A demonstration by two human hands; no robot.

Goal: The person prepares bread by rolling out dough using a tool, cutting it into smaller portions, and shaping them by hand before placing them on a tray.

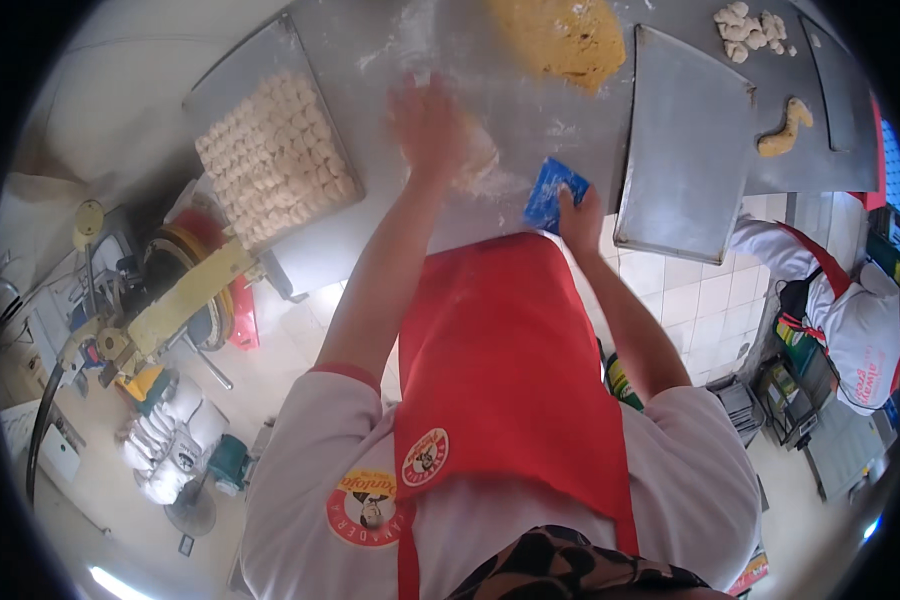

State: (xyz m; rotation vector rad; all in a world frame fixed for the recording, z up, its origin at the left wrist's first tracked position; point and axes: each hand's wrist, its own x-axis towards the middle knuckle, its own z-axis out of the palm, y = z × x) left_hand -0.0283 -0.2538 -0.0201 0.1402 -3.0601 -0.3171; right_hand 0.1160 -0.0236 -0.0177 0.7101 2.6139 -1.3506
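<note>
My left hand (428, 125), blurred by motion, is stretched out over a pale, floury patch of dough (475, 160) on the metal table (380, 180); its fingers look extended. My right hand (580, 210) grips a blue flat scraper (547, 185) near the table's front edge, right of the dough. A large mound of yellow speckled dough (565, 40) lies at the back of the table.
A tray of dough pieces (325, 135) is at left, an empty tray (680, 140) at right. Beyond it lie a curved dough piece (785, 130) and small lumps (745, 32). A machine (185, 300) stands lower left; a bent-over person (850, 330) is at right.
</note>
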